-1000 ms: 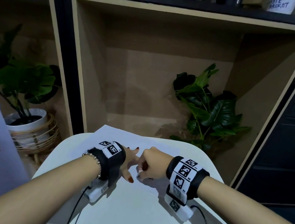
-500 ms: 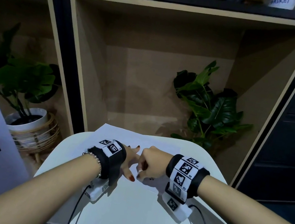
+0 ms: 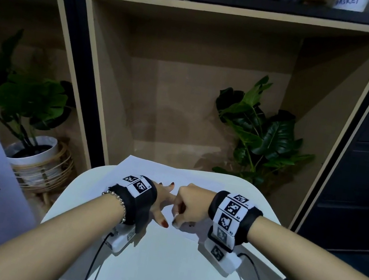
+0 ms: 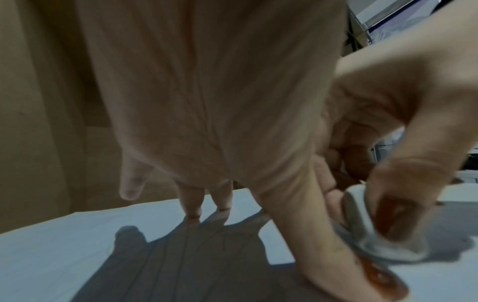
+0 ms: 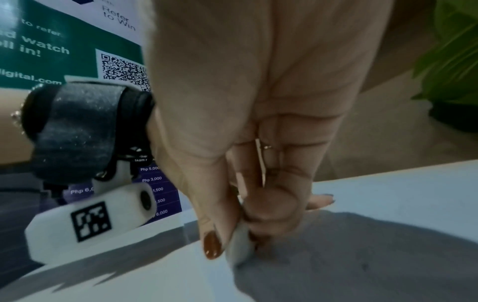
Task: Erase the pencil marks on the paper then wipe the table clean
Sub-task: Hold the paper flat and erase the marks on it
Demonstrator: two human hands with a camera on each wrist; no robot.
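The paper point(image 3: 158, 253) is lying flat on the small white table point(image 3: 270, 219), w/ its far corner poking past the table's back edge. The left hand point(image 3: 160, 199) is resting on the sheet, fingers straight & spread, pinning it down just beside the work spot. The right hand point(image 3: 189, 205) is curled tight, thumb & fingertips pinching a small white eraser point(image 5: 239, 249) whose bottom end is touching the paper; the two hands are nearly touching. Pencil marks are too faint to make out in any view, so can't say how much is left. Judging by looks: the sheet is thin, light & floppy, prob. sliding or creasing easily under rubbing, so it's needing that flat palm close to the eraser rather than any pinch at an edge. The eraser is looking small, soft & a bit rounded from wear; best held low near the tip, as it is now, so it isn't bending or slipping out. Wiping of the table is still ahead, likely.
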